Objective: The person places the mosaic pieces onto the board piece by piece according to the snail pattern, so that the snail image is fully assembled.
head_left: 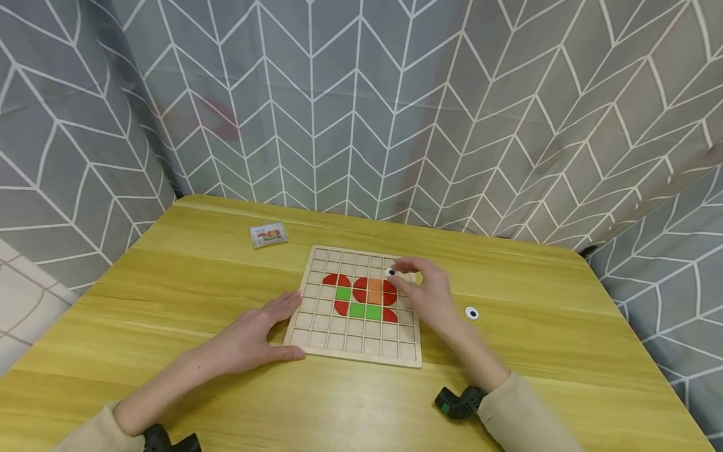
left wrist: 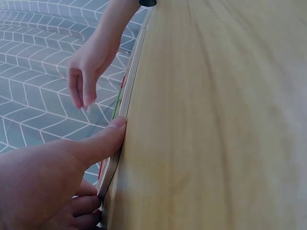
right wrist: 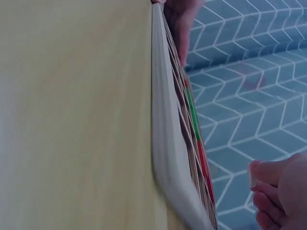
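Observation:
A square wooden grid board (head_left: pixel 353 359) lies on the table with red, green and orange pieces set in its cells. My left hand (head_left: pixel 254 333) rests at its front left corner; the fingers touch the left edge and the thumb (left wrist: pixel 103 143) the front edge. Between thumb and fingertips my right hand (head_left: pixel 432 292) pinches a white eye piece (head_left: pixel 390 272) with a black dot, held over the board's upper right part. In the right wrist view that eye piece (right wrist: pixel 252 175) shows edge-on, apart from the board. A second eye piece (head_left: pixel 472 313) lies right of the board.
A small picture card (head_left: pixel 268 235) with a coloured grid pattern lies on the wooden table (head_left: pixel 214 270), behind and left of the board. A grey curtain (head_left: pixel 339 107) with white chevron lines hangs along the back and sides of the table.

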`<state>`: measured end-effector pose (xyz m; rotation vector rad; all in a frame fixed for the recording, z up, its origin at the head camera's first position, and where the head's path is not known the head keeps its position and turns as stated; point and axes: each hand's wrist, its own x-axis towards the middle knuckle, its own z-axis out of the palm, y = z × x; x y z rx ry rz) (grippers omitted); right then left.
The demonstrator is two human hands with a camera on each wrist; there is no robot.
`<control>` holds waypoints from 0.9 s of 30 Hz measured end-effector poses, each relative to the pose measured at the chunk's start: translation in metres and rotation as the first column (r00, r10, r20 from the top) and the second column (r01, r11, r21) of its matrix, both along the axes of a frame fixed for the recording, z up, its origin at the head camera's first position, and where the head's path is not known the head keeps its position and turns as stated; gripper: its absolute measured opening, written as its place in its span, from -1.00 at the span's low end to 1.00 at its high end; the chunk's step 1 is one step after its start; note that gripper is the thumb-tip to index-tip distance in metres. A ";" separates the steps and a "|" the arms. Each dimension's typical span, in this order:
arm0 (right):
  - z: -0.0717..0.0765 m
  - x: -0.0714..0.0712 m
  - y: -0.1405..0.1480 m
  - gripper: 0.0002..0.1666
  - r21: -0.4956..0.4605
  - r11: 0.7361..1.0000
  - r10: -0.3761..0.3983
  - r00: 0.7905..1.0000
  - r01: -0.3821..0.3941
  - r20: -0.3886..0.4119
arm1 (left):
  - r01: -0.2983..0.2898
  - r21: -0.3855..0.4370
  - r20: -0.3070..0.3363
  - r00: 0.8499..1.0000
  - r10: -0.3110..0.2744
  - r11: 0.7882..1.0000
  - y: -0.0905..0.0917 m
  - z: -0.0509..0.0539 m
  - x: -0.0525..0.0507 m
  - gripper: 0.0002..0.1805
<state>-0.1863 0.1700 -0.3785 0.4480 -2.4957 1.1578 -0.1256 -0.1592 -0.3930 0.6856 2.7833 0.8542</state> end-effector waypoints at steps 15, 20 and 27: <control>-0.001 -0.017 -0.058 -0.65 -0.013 0.997 0.082 0.992 -0.081 0.094 | -0.001 -0.011 0.007 1.000 0.002 1.000 0.000 -0.001 0.000 0.11; -0.005 -0.023 -0.070 -0.64 -0.024 0.997 0.077 0.987 -0.075 0.144 | -0.005 -0.008 0.008 1.000 0.005 1.000 0.000 -0.001 0.000 0.12; -0.013 -0.030 -0.077 -0.66 -0.020 0.998 0.057 0.980 -0.054 0.189 | 0.001 -0.005 0.010 1.000 -0.001 1.000 0.000 0.000 -0.001 0.13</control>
